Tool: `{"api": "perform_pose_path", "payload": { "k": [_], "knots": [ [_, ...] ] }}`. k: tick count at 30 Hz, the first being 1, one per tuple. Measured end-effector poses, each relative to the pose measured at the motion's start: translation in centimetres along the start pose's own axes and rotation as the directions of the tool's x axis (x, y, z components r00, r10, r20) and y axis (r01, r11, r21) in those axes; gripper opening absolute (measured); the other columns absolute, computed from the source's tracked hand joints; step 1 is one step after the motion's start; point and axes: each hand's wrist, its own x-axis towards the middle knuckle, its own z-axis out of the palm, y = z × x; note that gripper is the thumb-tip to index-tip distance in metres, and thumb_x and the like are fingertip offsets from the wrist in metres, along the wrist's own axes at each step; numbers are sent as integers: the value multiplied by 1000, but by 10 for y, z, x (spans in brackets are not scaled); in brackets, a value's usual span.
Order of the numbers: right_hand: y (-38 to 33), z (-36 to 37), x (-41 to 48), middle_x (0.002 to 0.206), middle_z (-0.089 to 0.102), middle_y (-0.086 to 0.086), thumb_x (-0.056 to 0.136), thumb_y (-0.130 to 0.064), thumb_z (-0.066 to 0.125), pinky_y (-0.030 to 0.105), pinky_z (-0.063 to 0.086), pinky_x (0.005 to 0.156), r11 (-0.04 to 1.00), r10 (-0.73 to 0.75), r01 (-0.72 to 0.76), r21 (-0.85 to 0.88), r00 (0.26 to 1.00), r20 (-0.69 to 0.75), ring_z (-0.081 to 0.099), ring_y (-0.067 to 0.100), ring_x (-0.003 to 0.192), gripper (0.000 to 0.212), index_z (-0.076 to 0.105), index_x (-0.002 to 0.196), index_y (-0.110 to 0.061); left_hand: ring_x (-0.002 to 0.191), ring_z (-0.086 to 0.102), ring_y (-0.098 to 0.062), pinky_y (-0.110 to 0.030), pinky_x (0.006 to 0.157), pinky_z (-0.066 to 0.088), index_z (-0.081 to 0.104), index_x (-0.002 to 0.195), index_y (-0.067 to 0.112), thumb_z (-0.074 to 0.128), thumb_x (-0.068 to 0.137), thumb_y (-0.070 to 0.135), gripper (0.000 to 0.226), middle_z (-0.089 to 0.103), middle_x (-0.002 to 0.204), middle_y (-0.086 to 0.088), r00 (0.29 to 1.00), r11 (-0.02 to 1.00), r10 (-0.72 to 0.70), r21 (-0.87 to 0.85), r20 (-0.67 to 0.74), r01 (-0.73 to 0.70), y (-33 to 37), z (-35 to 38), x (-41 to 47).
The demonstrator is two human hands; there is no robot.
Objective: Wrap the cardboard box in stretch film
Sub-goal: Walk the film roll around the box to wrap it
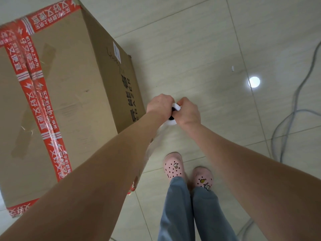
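1. Hands meet just off the box's near corner: the left hand [159,105] and right hand [188,112] both curl round a white stretch film roll [175,106], gripping it from either side.
2. Clear film [155,142] trails from the roll back under the left forearm toward the cardboard box [69,84].
3. Red tape [40,105] crosses the box's top; its printed side faces the hands.
4. Pink clogs [173,165] stand on the tiled floor [199,49] near that corner.
5. Grey cables [294,108] loop well to the right, with open tiles between them and the box.
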Motion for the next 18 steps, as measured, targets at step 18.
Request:
{"api": "perform_pose_path", "payload": {
  "k": [18],
  "knots": [
    [-59, 15, 24, 101, 64, 13, 86, -11, 48, 50, 55, 79, 964, 107, -120, 239, 992, 68, 63, 36, 90, 16, 60, 96, -8, 88, 59, -28, -31, 67, 45, 50, 125, 7, 49, 90, 14, 35, 63, 113, -14, 966, 827, -253, -507, 55, 245, -41, -30, 9]
  ]
}}
